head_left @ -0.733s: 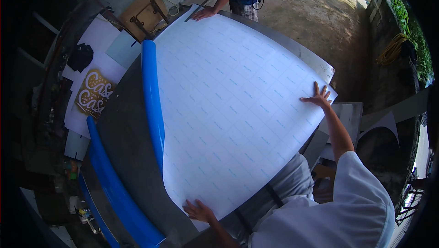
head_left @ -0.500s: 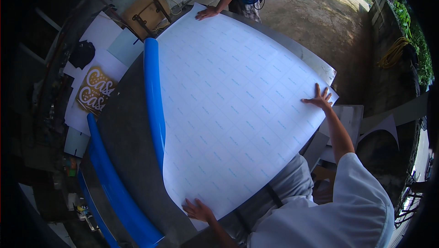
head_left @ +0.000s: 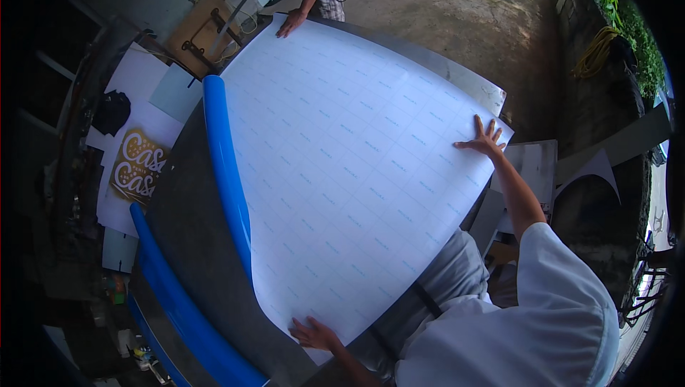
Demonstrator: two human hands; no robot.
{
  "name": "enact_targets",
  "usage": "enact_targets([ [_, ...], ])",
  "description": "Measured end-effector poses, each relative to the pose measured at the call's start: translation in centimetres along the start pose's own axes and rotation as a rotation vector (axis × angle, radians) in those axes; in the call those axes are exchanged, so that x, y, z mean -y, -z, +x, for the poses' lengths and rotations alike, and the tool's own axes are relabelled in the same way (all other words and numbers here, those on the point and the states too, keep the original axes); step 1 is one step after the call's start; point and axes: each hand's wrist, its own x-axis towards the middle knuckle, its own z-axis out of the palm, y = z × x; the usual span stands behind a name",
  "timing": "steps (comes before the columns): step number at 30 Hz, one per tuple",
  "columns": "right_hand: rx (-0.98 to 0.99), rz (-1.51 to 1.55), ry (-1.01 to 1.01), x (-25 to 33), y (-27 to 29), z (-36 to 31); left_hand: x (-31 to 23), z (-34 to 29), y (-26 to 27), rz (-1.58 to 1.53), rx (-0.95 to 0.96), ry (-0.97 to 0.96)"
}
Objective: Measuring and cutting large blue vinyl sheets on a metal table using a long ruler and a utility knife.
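Note:
A large sheet of blue vinyl [head_left: 227, 166] lies face down on a dark table, its white gridded backing paper [head_left: 342, 151] facing up. Along its left side the sheet curls over, showing the glossy blue face. My left hand [head_left: 315, 334] rests with fingers spread on the near left corner of the backing. At the right edge my right hand [head_left: 485, 138] presses flat, its fingers wide apart. A co-worker's hand [head_left: 291, 24] lies on the far left corner; that person's other hand is at a long thin strip [head_left: 230, 26].
Curled blue vinyl pieces [head_left: 178, 308] lie at the table's near left. Left of the dark tabletop [head_left: 189, 223] are white sheets and a gold lettered sign [head_left: 139, 167]. A folded table [head_left: 203, 33] leans at the far wall. Boards [head_left: 528, 173] stand to the right.
The view has shifted, so the scene sits a little further left. The co-worker now has a long thin strip at the other hand. Both my hands stay on the sheet.

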Motion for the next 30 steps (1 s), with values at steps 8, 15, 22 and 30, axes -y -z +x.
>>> enact_targets([
  [8,-0.01,0.015,-0.013,-0.1,0.2,-0.4,0.2,0.2,-0.6,-0.001,-0.017,-0.023],
  [15,-0.016,0.03,0.006,-0.2,0.0,-0.5,0.8,0.3,-0.8,0.017,-0.035,-0.01],
  [22,-0.013,0.036,0.019,-0.2,0.0,-0.8,0.0,0.2,0.0,0.007,0.004,0.012],
  [30,0.001,0.036,0.016,0.1,0.0,-0.7,0.7,0.3,-0.6,0.003,-0.039,-0.014],
])
